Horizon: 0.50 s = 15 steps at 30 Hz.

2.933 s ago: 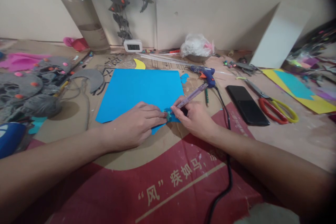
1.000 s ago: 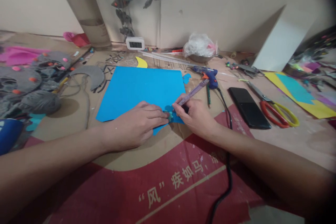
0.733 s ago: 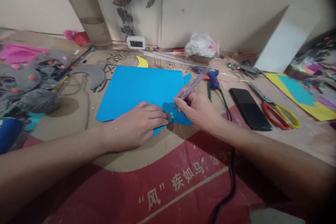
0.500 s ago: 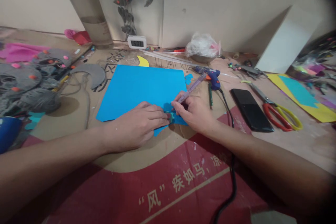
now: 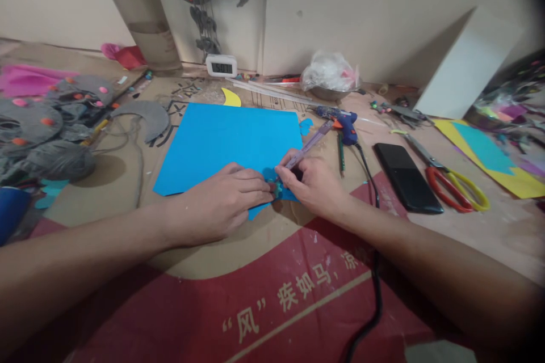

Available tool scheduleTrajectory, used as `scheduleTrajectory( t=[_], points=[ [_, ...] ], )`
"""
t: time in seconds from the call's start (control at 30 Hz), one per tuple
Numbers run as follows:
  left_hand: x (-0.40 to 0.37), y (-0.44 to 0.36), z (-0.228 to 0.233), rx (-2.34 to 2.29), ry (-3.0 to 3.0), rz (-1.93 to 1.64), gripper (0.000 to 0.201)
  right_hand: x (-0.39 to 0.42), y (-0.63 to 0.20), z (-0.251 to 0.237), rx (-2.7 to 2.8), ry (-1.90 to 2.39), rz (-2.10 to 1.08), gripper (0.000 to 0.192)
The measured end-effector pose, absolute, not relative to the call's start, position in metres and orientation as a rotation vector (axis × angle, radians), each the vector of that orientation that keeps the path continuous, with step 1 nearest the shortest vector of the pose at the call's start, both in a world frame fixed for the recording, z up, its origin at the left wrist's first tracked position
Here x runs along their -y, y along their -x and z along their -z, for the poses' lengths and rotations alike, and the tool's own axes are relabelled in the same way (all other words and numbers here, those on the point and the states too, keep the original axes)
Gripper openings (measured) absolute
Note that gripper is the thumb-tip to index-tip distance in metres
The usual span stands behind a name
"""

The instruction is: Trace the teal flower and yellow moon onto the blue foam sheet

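Observation:
A sheet of bright blue paper [image 5: 230, 136] lies on the cardboard in front of me. My left hand [image 5: 225, 201] rests flat on its lower edge, fingers stretched out together, the tips touching a small teal paper cutout [image 5: 278, 189]. Most of that cutout's left side is hidden under the fingertips. Gripped in my right hand [image 5: 313, 181] is a pale purple pen [image 5: 313, 140], slanting up to the right. Its tip is down by the cutout, hidden behind my fingers.
Right of the paper lie a blue glue gun [image 5: 348, 127] with a black cord, a green pencil [image 5: 341, 156], a black phone [image 5: 406, 178] and scissors [image 5: 453, 181]. Behind stand a white clock [image 5: 221, 66] and a yellow crescent [image 5: 231, 97]. Grey yarn [image 5: 62, 160] lies left.
The pen and my right hand have shifted very slightly left near the cutout. My left hand stays in place on the paper. The whole view has moved a little.

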<state>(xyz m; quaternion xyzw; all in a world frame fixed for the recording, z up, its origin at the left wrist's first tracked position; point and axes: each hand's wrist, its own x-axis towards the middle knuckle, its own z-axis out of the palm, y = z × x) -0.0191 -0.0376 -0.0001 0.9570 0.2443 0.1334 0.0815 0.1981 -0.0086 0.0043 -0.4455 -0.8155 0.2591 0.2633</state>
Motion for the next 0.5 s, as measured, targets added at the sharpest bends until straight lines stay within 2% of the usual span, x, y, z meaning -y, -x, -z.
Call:
scheduleTrajectory(
  t=[0.5],
  points=[
    [0.0381,0.0187,0.0,-0.717,-2.859,-0.412,0.041,0.0074,-0.1988,-0.0042,2.255,1.181,-0.645,0.027]
  ],
)
